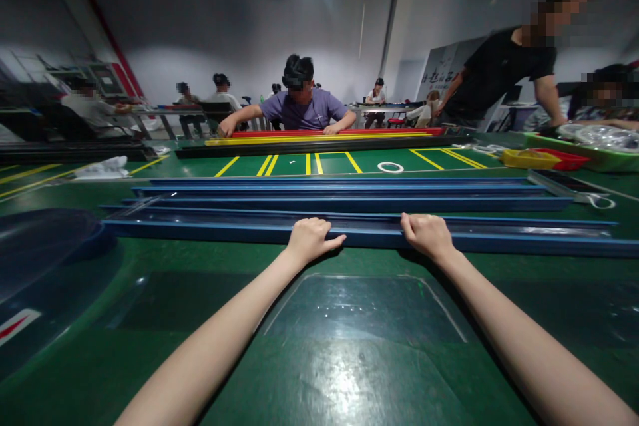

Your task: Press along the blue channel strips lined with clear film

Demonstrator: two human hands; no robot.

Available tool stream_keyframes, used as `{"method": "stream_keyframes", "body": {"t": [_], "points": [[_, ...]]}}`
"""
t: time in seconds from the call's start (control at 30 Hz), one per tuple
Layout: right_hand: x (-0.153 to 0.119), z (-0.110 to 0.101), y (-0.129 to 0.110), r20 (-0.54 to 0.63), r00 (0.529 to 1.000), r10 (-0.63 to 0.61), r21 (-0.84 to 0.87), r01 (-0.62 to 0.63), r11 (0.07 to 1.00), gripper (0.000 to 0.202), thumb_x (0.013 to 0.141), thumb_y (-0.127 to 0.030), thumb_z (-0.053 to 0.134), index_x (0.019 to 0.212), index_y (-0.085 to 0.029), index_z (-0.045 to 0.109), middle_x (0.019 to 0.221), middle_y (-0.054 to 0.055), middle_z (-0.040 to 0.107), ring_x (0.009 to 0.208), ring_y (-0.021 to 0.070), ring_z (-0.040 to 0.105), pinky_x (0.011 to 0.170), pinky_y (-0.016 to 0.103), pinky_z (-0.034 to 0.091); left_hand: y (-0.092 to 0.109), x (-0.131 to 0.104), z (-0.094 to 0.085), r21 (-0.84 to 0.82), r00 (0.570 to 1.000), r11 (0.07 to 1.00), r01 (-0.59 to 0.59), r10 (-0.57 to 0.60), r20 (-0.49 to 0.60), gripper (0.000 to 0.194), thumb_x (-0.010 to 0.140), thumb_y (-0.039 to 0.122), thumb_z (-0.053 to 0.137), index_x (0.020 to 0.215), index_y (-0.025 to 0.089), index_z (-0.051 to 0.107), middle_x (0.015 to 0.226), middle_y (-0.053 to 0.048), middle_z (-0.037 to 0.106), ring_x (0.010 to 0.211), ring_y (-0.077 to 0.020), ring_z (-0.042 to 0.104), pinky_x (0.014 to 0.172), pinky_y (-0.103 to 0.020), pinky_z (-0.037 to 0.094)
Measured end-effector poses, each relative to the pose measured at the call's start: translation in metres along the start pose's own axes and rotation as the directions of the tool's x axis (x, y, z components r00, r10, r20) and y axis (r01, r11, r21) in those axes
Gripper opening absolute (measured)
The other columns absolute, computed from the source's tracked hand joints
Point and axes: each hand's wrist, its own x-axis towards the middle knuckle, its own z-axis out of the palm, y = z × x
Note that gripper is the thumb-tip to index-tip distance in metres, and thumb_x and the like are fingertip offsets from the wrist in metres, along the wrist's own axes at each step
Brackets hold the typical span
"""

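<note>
A long blue U-shaped channel (372,238) lies crosswise on the green table in front of me. My left hand (310,239) is closed over its near wall, with the fingers curled into the trough and the thumb pointing right. To the right, my right hand (428,234) grips the same wall with bent fingers, their tips partly hidden. Just behind, more blue channels (349,203) lie roughly parallel to it. Clear film (150,203) shows at the left ends. A transparent sheet (359,309) lies flat on the table between my forearms.
A blue round tub (94,243) stands at the left. Farther back are black, yellow (319,140) and red strips, with a co-worker (304,106) behind them. A white ring (390,167), a phone (564,183) with a cable, and yellow and red trays (532,158) sit beyond the channels.
</note>
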Motion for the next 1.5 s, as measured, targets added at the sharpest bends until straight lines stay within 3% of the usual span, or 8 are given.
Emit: {"method": "stream_keyframes", "body": {"t": [0.37, 0.67, 1.5], "points": [[0.0007, -0.0005, -0.0004, 0.027, 1.000, 0.010, -0.011, -0.010, 1.000, 0.052, 0.084, -0.033, 0.027, 0.052, -0.014, 0.063, 0.056, 0.011, 0.064, 0.048, 0.0165, 0.056, 0.046, 0.026, 0.021, -0.0007, 0.0001, 0.0010, 0.009, 1.000, 1.000, 0.016, -0.016, 0.024, 0.045, 0.078, 0.053, 0.042, 0.053, 0.017, 0.053, 0.055, -0.004, 0.058, 0.054, -0.0142, 0.053, 0.048, -0.024, 0.030], [0.0005, -0.0018, -0.0007, 0.020, 1.000, -0.004, -0.003, 0.005, 1.000, 0.051, 0.084, -0.033, 0.026, 0.052, -0.015, 0.061, 0.056, 0.010, 0.064, 0.049, 0.0154, 0.055, 0.046, 0.026, 0.020, 0.0026, -0.0025, 0.0015, 0.073, 1.000, 0.997, -0.026, 0.027, -0.012, 0.041, 0.082, 0.050, 0.038, 0.063, 0.017, 0.055, 0.063, -0.004, 0.059, 0.060, -0.0151, 0.053, 0.053, -0.027, 0.032], [-0.0002, -0.0019, 0.0012, 0.051, 0.998, -0.038, 0.047, 0.036, 0.998, 0.051, 0.086, -0.034, 0.024, 0.052, -0.016, 0.058, 0.059, 0.008, 0.065, 0.054, 0.0159, 0.059, 0.047, 0.025, 0.022, 0.0024, -0.0030, 0.0039, 0.102, 0.998, 0.994, -0.046, 0.049, -0.036, 0.042, 0.083, 0.049, 0.037, 0.064, 0.017, 0.055, 0.063, -0.003, 0.058, 0.061, -0.0146, 0.053, 0.054, -0.027, 0.031]]}}
